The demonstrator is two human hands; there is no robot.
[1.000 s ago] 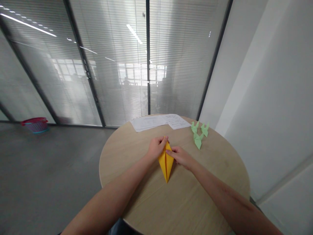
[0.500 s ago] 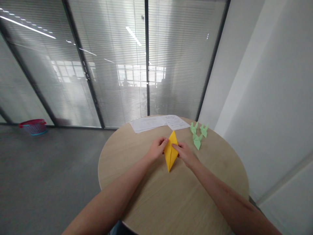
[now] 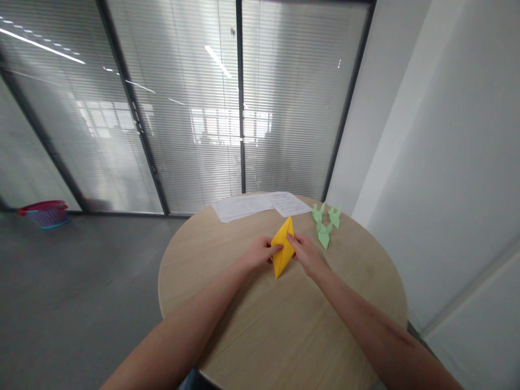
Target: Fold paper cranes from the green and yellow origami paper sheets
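A yellow folded paper (image 3: 283, 248), shaped like a long diamond with a crease down its middle, is held over the table between both hands. On its left edge my left hand (image 3: 260, 252) is closed, the thumb lying on the front face and the fingers behind. My right hand (image 3: 305, 252) pinches the right edge, its thumb pressed near the centre crease. The fingers behind the paper are partly hidden. Just beyond my right hand stand several green origami birds (image 3: 324, 235) grouped on the tabletop.
The round wooden table (image 3: 284, 336) carries white paper sheets (image 3: 244, 206), one of them printed (image 3: 289, 203), at its far edge. Glass partitions with blinds rise behind it, and a white wall (image 3: 455, 162) is at the right. A red and blue basket (image 3: 45, 215) sits on the floor at left.
My left thumb has moved from the paper's upper left edge down onto its front face. The yellow paper has tilted slightly. The whole view has shifted a little.
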